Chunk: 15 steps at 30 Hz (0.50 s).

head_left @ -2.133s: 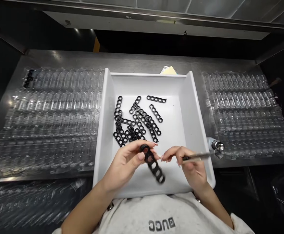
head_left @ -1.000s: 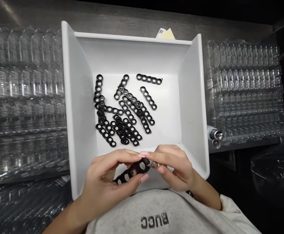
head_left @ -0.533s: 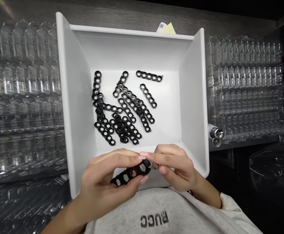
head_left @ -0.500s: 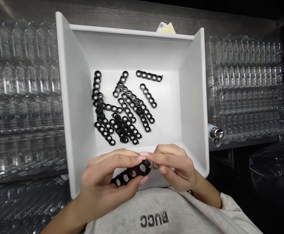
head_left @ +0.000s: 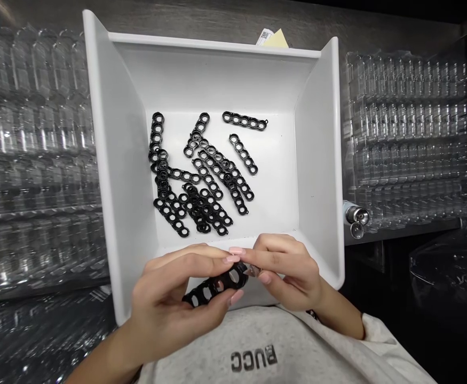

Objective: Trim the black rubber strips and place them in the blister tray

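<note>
My left hand (head_left: 181,298) is closed around a black plastic strip (head_left: 214,286) with a row of round holes, which tilts up to the right over the near side of the white bin. My right hand (head_left: 289,272) is closed too, thumb and forefinger pinching a small, thin, shiny piece (head_left: 253,270) against the strip's right end. What this piece is, I cannot make out. The fingertips of both hands meet above that end. More black strips (head_left: 213,212) of the same kind lie scattered and partly piled on the floor of the bin (head_left: 273,197).
Stacked clear plastic trays stand left (head_left: 37,160) and right (head_left: 409,128) of the bin. A small metal-topped cylinder (head_left: 356,214) lies by the bin's right wall. Beyond the far rim are a yellow note (head_left: 277,39) and a printed label (head_left: 264,36). Dark plastic wrapping (head_left: 445,266) sits at right.
The view has shifted slightly, so the bin's far edge sits higher. Both hands keep almost the same grip on the strip, with only a tiny movement of the right fingers.
</note>
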Each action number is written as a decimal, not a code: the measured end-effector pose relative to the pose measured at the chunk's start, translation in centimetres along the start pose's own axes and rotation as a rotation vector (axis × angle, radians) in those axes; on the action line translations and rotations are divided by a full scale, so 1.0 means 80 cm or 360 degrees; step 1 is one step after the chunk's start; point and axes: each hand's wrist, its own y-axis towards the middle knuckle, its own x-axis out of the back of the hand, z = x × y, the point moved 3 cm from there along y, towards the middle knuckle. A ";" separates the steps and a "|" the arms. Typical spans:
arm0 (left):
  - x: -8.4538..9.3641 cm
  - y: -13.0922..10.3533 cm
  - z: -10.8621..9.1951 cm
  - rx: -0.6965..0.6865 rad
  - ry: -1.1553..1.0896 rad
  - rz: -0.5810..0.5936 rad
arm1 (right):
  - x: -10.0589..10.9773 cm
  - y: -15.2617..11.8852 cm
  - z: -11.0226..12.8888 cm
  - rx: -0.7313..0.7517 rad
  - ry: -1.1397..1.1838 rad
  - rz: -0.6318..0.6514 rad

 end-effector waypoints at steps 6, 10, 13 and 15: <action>-0.001 0.001 -0.001 0.0028 -0.0062 0.0022 | 0.001 0.001 0.001 0.0027 -0.0058 -0.0075; -0.001 0.001 -0.002 0.0063 -0.0064 0.0039 | 0.004 0.001 0.000 0.0045 -0.0041 -0.0134; 0.000 0.002 -0.002 0.0081 -0.0045 -0.0020 | 0.006 0.001 -0.001 0.0000 0.0044 -0.0148; 0.000 0.002 -0.003 0.0059 -0.0030 -0.0023 | 0.006 0.002 0.000 -0.0030 0.0052 -0.0146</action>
